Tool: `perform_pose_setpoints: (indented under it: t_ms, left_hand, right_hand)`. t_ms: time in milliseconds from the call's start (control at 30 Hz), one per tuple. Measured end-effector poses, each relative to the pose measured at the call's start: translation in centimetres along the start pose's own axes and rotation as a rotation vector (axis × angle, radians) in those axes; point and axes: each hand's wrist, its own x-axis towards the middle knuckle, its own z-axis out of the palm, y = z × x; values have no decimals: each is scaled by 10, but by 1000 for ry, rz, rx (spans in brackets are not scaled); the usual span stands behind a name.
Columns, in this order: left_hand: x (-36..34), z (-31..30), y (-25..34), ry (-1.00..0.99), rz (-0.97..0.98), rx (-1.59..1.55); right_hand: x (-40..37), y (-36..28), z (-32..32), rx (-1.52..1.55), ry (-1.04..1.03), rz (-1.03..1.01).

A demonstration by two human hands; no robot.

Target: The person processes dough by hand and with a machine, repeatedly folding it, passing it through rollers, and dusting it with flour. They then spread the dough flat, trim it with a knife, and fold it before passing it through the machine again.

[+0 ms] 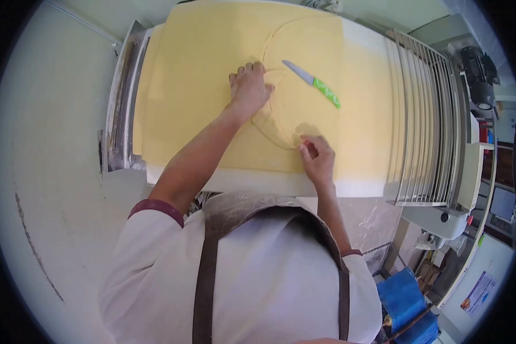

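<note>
The left hand (249,89) is lying palm down on the dough sheet (183,97). Its fingers are flat and close together, and it is pressing right on the left curve of the cut round (295,117). That round is sitting in the middle of the yellow sheet, and its scored outline is sweeping from the far edge down toward the near side. At the round's near edge, the right hand (317,157) is working. Thumb and fingertips are pinching the dough rim, and the other fingers are curling in. Between the two hands and a little farther off, the knife (315,84) is resting on the round. Its green handle is pointing right and near, its blade left and far, and neither hand is touching it. The sheet is covering the white belt (258,182) almost edge to edge. To the right, a metal guard grille (424,114) is standing beside the belt. A blue bag (407,298) is sitting on the floor, near right.
</note>
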Motion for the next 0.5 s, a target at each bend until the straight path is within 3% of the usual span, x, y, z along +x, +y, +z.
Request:
perform_pose_setpoints:
  t_ms: [100,200,267,367,400,467,500]
  left_hand:
    - [13,10,-10,-2,-86,-309]
    - [15,-1,-21,-119,80,-617]
    - [8,-22,-22,-271,300,-660]
    - [-14,-69,-1,-469,562,-593]
    - [-21,-77,4,-526,636,-546]
    - [-30,-64,5,-378,597,-751]
    - [-36,-56,3,-303,575,-849]
  right_hand:
    - [5,9,3,158,117,31]
    - [13,6,6,303,186,42]
    - [23,-8,8,375,252,69]
    - [35,-58,6,176,203,-165]
    - [37,-60,6,238,25,-95]
    - [38,-63,8,359,-330,43]
    - [34,-64,13,533,-336,119]
